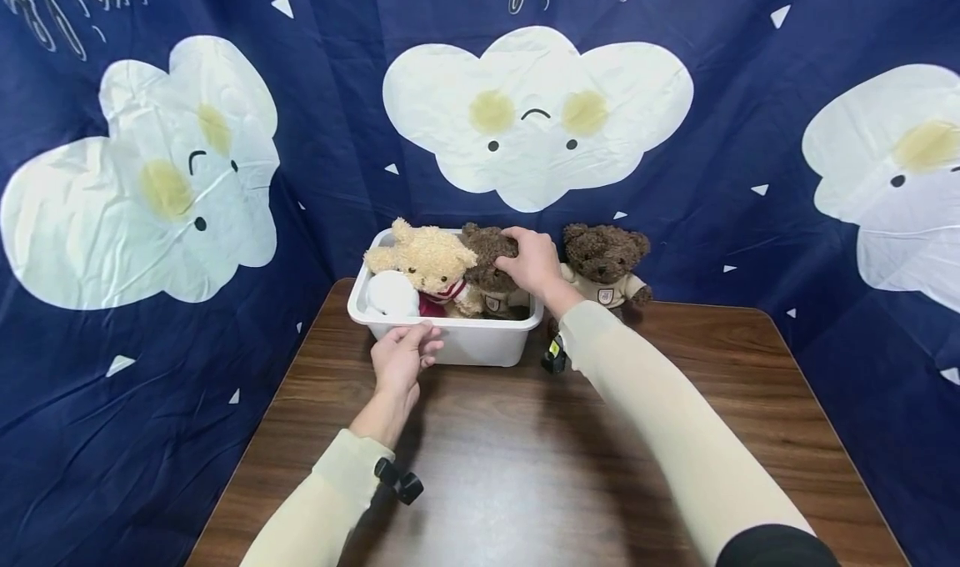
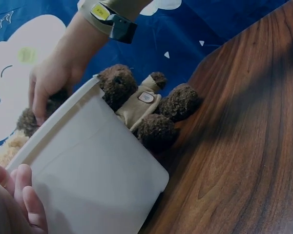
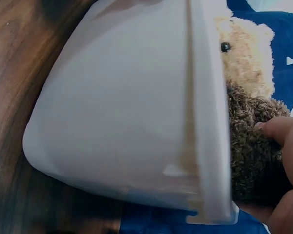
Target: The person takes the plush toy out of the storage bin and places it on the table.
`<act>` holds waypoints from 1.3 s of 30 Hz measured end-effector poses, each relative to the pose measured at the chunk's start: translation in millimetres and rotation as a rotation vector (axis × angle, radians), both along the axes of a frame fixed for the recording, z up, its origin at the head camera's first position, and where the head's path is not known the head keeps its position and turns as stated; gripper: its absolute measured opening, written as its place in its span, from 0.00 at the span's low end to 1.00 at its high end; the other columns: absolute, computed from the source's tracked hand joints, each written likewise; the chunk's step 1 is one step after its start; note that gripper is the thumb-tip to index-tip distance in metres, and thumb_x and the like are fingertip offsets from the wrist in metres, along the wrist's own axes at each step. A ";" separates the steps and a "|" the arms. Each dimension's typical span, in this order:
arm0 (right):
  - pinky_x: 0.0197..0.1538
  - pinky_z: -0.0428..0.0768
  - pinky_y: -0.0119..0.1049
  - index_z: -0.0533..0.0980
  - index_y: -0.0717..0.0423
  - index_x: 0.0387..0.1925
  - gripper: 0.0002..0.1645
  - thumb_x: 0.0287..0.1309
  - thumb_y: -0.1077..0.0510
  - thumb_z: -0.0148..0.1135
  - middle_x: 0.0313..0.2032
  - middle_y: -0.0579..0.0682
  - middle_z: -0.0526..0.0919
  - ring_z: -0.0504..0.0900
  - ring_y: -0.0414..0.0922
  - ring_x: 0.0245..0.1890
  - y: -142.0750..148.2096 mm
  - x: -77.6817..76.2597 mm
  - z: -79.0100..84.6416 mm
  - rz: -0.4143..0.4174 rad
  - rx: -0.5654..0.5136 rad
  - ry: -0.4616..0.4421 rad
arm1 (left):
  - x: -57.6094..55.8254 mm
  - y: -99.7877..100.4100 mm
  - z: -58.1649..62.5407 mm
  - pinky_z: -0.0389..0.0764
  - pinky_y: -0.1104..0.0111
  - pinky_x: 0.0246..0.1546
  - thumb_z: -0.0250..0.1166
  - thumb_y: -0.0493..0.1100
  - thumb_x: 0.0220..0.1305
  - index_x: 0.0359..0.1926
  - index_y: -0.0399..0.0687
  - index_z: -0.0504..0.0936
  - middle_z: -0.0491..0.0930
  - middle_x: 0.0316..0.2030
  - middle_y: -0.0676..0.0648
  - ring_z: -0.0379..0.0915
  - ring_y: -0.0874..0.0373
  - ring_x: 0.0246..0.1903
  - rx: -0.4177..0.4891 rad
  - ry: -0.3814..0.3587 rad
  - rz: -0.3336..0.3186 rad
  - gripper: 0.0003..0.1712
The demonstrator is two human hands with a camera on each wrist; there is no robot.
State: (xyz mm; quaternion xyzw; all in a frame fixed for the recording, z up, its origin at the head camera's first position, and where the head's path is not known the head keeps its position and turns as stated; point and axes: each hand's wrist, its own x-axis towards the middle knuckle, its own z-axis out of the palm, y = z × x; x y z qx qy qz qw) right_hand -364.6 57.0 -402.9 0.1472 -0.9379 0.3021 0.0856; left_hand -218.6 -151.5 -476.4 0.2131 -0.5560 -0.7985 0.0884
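At the back of the table stands a white plastic bin (image 1: 480,343) holding plush toys. My left hand (image 1: 399,357) pinches its front rim, thumb on top and fingers curled underneath. Inside the bin, my right hand (image 1: 534,260) grips the head of a dark brown teddy bear (image 1: 482,250) in a beige top. The right wrist view has the thumb pressed into that bear's fur (image 3: 251,141). A cream teddy bear (image 1: 429,254) with a red-and-white collar leans beside it. In the bin's left front corner sits a round white thing (image 1: 392,293).
A second dark brown teddy bear (image 1: 606,254) in a beige top sits right of the bin, its badge (image 2: 146,97) showing in the left wrist view. Behind the wooden table (image 1: 495,450) hangs a dark blue cloth with white clouds (image 1: 536,75).
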 end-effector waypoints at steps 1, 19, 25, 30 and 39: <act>0.21 0.69 0.36 0.75 0.47 0.68 0.32 0.63 0.52 0.68 0.13 0.48 0.78 0.63 0.41 0.09 1.2 0.8 2.5 -0.006 -0.003 0.015 | -0.1 1.0 0.4 0.78 0.76 0.19 0.69 0.38 0.65 0.38 0.39 0.78 0.89 0.25 0.53 0.85 0.63 0.22 -0.003 0.000 0.007 0.08; 0.29 0.72 0.37 0.80 0.45 0.63 0.30 0.59 0.49 0.72 0.32 0.53 0.90 0.63 0.42 0.11 22.1 24.5 73.3 -0.083 -0.110 0.168 | -4.2 7.4 4.0 0.77 0.77 0.17 0.70 0.38 0.63 0.36 0.41 0.80 0.90 0.29 0.47 0.85 0.62 0.22 -0.013 -0.010 0.018 0.06; 0.34 0.77 0.38 0.81 0.45 0.62 0.29 0.57 0.50 0.73 0.46 0.52 0.90 0.71 0.45 0.16 30.2 36.9 95.9 -0.093 -0.127 0.214 | -2.6 6.6 1.6 0.77 0.77 0.17 0.69 0.37 0.63 0.34 0.42 0.80 0.90 0.26 0.49 0.85 0.62 0.21 0.010 -0.009 0.023 0.05; 0.43 0.82 0.42 0.81 0.46 0.61 0.29 0.56 0.52 0.72 0.54 0.51 0.88 0.85 0.50 0.31 40.2 48.5 116.2 -0.081 -0.153 0.241 | -2.0 4.2 -0.6 0.77 0.77 0.16 0.69 0.38 0.63 0.36 0.41 0.81 0.89 0.25 0.51 0.85 0.63 0.21 -0.006 0.003 0.028 0.05; 0.56 0.80 0.37 0.85 0.45 0.56 0.26 0.52 0.55 0.75 0.49 0.49 0.90 0.87 0.44 0.47 78.3 61.8 141.6 -0.018 -0.208 0.367 | -1.1 2.9 -0.1 0.77 0.78 0.17 0.69 0.38 0.63 0.36 0.42 0.80 0.89 0.24 0.53 0.85 0.64 0.21 -0.015 0.001 0.027 0.06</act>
